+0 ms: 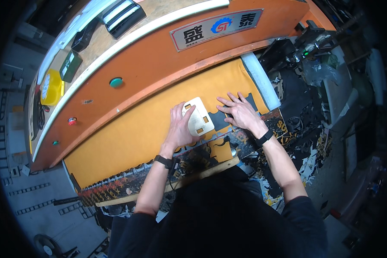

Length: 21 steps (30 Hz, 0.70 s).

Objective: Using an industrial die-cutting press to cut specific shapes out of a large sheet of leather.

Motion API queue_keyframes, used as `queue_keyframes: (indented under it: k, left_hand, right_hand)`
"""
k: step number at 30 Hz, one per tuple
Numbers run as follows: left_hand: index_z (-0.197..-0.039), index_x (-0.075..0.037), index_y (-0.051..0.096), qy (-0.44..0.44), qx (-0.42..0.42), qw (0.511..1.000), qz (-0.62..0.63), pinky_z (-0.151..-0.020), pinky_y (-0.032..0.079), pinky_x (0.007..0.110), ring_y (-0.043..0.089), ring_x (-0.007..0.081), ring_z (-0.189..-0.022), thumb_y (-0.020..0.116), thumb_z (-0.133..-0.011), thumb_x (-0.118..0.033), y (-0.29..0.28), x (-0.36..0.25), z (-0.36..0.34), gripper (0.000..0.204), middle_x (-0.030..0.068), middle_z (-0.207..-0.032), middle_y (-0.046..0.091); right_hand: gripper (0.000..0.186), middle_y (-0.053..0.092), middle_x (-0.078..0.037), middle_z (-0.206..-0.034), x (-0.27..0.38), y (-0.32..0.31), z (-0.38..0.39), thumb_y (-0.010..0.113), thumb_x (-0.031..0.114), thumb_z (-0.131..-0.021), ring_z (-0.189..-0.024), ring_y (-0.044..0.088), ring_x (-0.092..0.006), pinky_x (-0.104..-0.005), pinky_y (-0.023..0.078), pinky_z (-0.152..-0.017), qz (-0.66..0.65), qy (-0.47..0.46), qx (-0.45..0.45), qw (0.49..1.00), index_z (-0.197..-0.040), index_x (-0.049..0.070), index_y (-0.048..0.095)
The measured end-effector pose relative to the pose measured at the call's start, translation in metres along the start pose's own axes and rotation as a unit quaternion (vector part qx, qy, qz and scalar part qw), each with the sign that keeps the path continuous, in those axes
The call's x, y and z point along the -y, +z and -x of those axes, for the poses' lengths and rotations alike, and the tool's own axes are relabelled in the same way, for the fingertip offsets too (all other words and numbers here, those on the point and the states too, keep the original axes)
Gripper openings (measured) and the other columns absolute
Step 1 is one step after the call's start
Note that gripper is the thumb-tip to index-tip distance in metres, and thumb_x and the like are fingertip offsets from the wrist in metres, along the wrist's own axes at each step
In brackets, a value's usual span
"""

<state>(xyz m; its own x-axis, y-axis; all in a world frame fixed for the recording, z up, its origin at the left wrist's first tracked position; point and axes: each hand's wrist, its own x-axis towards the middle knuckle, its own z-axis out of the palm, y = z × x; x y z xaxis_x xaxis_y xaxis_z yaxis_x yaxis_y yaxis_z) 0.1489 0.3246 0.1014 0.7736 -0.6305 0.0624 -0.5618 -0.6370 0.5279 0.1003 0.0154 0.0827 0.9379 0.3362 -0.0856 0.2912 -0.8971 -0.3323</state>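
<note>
My left hand [180, 126] grips the left side of a cutting die [201, 115], a cream plate with rounded corners and several rectangular holes. The die is at the near edge of a yellow-orange leather-like sheet [133, 124]; whether it touches the sheet I cannot tell. Just right of the die, my right hand [241, 113] lies flat with its fingers spread, over the sheet and a dark cut-out gap [219, 121]. It holds nothing. A loose yellow scrap [222, 150] lies nearer to me on the dark, scarred cutting board [193, 157].
An orange machine beam [155, 64] with a green button [116, 82] and red button [72, 121] spans beyond the sheet. On top stand a yellow round tape roll [51, 88] and black trays [124, 19]. Offcuts [309, 161] are heaped at right.
</note>
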Motion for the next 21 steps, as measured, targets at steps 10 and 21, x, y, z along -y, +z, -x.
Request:
queue_keyframes:
  k: [10,21]
  left_hand:
    - [-0.171,-0.011,0.039,-0.009,0.012,0.999,0.029,-0.137,0.019,0.063,0.016,0.054,-0.166,0.109,-0.056,-0.035,0.016,0.002,0.022,0.136,0.0314,-0.178,0.02]
    - [-0.172,0.011,0.012,-0.101,0.02,0.995,-0.013,-0.139,0.007,0.06,0.013,0.047,-0.171,0.101,-0.072,-0.042,0.021,0.006,0.074,0.144,0.0364,-0.178,0.023]
  right_hand:
    - [0.063,0.055,-0.008,-0.169,0.017,0.01,0.013,0.085,0.021,-0.091,-0.158,0.047,-0.0381,-0.0536,0.034,-0.134,-0.096,0.013,-0.05,0.994,-0.151,0.01,0.069]
    - [0.094,0.053,-0.013,-0.17,0.059,0.048,0.032,0.09,0.024,-0.089,-0.166,0.035,-0.035,-0.0534,0.022,-0.139,-0.232,0.024,-0.065,0.97,-0.17,0.01,0.045]
